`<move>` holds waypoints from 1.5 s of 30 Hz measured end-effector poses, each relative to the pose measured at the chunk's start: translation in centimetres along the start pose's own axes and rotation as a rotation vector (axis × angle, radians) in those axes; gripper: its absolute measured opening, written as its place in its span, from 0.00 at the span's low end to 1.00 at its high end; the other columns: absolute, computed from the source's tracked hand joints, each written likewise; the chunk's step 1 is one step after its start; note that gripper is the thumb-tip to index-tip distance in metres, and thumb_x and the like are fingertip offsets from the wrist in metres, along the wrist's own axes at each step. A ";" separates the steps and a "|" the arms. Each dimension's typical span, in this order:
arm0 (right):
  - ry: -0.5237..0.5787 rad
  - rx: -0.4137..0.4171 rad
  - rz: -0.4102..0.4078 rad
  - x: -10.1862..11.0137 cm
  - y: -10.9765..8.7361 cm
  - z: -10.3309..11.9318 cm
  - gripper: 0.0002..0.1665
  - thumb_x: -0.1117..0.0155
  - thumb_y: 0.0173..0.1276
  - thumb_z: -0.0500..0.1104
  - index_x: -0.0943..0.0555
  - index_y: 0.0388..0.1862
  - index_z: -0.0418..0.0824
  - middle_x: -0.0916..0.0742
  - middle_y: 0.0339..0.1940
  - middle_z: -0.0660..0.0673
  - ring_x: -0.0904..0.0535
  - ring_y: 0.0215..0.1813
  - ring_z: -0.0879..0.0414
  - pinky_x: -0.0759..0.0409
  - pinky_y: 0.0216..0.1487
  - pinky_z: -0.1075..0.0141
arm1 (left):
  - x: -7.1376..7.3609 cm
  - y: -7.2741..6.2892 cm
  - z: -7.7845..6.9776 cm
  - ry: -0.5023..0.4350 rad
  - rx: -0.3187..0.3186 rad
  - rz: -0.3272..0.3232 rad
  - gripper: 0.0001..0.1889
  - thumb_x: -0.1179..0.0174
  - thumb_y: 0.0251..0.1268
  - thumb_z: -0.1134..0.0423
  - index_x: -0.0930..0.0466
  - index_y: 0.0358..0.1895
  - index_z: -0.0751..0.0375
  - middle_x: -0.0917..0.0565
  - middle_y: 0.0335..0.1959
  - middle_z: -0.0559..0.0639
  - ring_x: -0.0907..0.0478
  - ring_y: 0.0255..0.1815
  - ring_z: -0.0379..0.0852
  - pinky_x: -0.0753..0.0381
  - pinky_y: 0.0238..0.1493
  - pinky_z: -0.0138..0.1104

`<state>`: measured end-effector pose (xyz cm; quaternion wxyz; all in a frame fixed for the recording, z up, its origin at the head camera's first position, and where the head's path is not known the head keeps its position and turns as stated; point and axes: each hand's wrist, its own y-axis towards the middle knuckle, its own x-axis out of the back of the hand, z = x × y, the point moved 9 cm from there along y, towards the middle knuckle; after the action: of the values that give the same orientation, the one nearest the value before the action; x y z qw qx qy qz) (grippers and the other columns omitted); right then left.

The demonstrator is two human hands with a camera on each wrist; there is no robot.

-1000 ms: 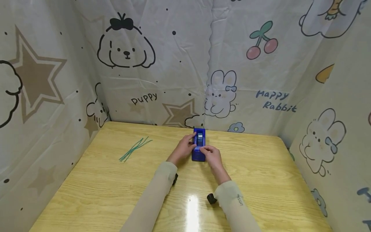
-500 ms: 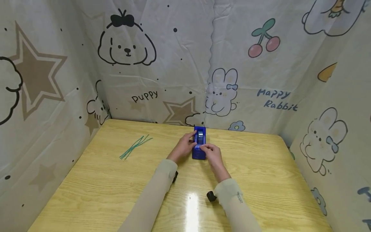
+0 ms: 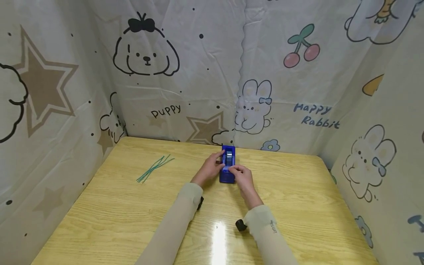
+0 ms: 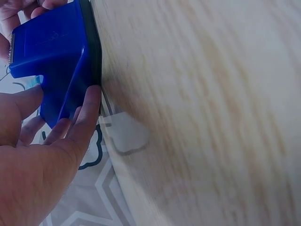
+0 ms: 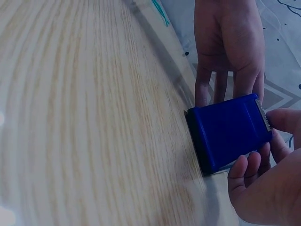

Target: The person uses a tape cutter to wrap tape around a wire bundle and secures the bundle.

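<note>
Blue tape dispenser [image 3: 227,178] between two hands, near the far edge of a wooden table [image 3: 298,206].
Left hand [image 3: 208,168] holds the dispenser from its left side, thumb and fingers set apart along it; right hand [image 3: 244,177] is narrowed to a pinch at the toothed cutter [image 5: 263,114], though whether tape lies between its fingertips cannot be told. Tape roll [image 3: 229,156] sits behind the cutter. Thin green strips [image 3: 153,169] lie crossed to the left, well apart from both hands.
</note>
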<state>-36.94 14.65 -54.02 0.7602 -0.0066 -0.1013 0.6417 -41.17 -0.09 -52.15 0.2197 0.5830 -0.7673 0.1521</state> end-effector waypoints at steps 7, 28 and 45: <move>0.018 -0.012 0.000 -0.1 -0.1 0.0 0.10 0.31 0.70 0.42 0.12 0.43 0.35 0.17 0.45 0.46 0.27 0.42 0.56 0.26 0.40 0.66 | 0.0 -0.1 -0.1 0.009 -0.003 0.000 0.33 0.44 0.78 0.70 0.41 0.82 0.53 0.32 0.75 0.65 0.22 0.68 0.61 0.25 0.72 0.47; 0.072 -0.028 0.008 -0.1 0.0 0.7 0.16 0.33 0.73 0.43 0.14 0.49 0.31 0.15 0.56 0.41 0.25 0.58 0.51 0.27 0.59 0.61 | 0.0 -0.3 -0.3 0.018 -0.023 -0.001 0.32 0.45 0.79 0.70 0.40 0.82 0.54 0.31 0.74 0.66 0.22 0.67 0.63 0.24 0.71 0.48; 0.073 -0.004 -0.060 0.3 -0.5 0.8 0.13 0.31 0.71 0.43 0.12 0.43 0.31 0.13 0.44 0.44 0.24 0.51 0.51 0.27 0.55 0.62 | -0.1 -0.2 -0.1 0.028 -0.012 -0.007 0.32 0.44 0.79 0.68 0.41 0.82 0.52 0.31 0.75 0.65 0.22 0.68 0.61 0.25 0.72 0.47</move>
<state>-36.51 14.76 -53.12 0.7824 -0.0286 -0.0752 0.6176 -40.99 -0.03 -52.10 0.2343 0.5820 -0.7631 0.1550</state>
